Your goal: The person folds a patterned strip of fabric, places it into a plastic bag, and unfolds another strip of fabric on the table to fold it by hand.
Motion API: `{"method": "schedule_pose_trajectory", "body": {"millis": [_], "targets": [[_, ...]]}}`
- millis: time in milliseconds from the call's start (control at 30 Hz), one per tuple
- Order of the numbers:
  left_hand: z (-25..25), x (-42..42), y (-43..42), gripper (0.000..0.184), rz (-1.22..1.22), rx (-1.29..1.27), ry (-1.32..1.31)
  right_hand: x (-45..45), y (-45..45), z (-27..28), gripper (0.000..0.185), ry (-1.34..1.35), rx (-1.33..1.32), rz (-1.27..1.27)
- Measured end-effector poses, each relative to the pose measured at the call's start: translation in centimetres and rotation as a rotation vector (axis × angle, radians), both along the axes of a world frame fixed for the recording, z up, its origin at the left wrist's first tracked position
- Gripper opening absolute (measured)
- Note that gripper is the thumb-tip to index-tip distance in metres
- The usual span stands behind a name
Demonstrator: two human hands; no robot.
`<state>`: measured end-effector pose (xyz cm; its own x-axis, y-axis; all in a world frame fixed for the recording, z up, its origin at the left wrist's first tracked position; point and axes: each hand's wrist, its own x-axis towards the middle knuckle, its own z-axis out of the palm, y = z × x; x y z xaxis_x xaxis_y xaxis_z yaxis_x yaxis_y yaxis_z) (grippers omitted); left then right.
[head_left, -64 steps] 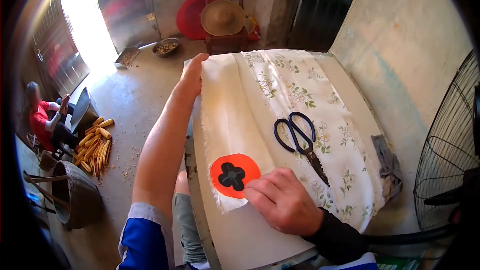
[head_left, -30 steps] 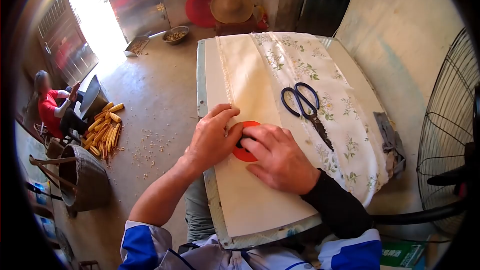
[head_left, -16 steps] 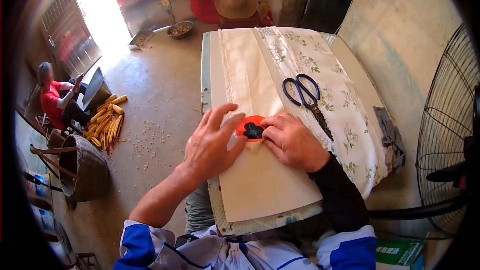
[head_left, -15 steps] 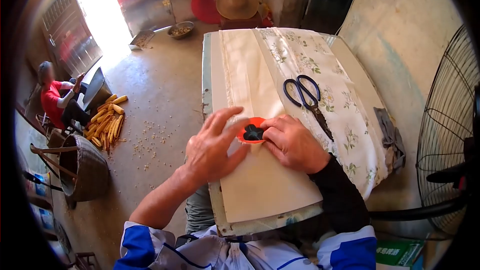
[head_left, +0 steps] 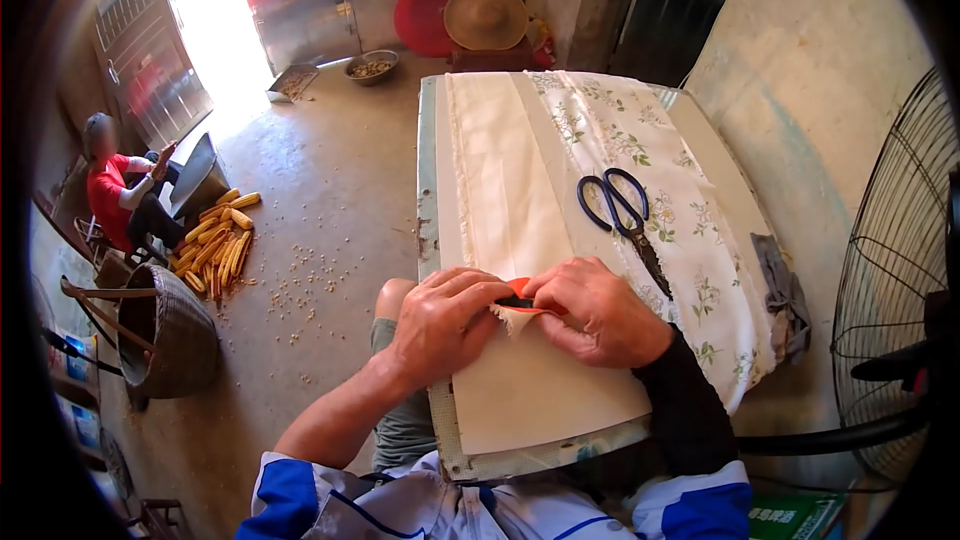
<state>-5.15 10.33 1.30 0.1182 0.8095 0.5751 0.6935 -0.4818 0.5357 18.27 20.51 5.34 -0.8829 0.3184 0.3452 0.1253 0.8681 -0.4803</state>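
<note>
A small red-orange piece with a black centre [head_left: 516,301] sits between my hands, folded or curled up, over the cream cloth strip [head_left: 500,170]. A frayed cream cloth corner [head_left: 515,322] pokes out at its near side. My left hand [head_left: 448,322] pinches the left edge with bent fingers and thumb. On the right edge, my right hand [head_left: 603,312] grips with thumb and fingertips; its fingers partly cover the piece. Dark-handled scissors [head_left: 634,232] lie beyond my right hand on the flowered white cloth [head_left: 690,230].
The cloths lie on a board-topped table [head_left: 428,190]. A grey rag [head_left: 780,290] hangs at its right edge, near a standing fan [head_left: 890,280]. At left, a person in red [head_left: 125,190] sits by corn cobs [head_left: 215,250] and a woven basket [head_left: 170,340].
My left hand, open and spread earlier, has closed onto the piece's left edge. The piece was flat with its black clover-shaped centre showing; now it is folded up. The view has shifted slightly.
</note>
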Motion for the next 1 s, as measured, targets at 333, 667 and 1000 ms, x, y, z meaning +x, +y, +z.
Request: {"method": "schedule_pose_trajectory", "body": {"millis": [333, 667, 1000], "targets": [[-0.3, 1.2, -2.4, 0.037, 0.056, 0.046, 0.033, 3.8, -1.6, 0.7, 0.068, -0.096, 0.149, -0.121], [-0.4, 1.8, -3.6, 0.025, 0.050, 0.035, -0.056, 5.1, -1.2, -1.1, 0.056, 0.172, 0.132, -0.075], [-0.5, 1.6, -4.8, 0.026, 0.030, -0.061, -0.221, 5.3, -1.6, -1.6, 0.069, 0.021, 0.310, -0.279]]}}
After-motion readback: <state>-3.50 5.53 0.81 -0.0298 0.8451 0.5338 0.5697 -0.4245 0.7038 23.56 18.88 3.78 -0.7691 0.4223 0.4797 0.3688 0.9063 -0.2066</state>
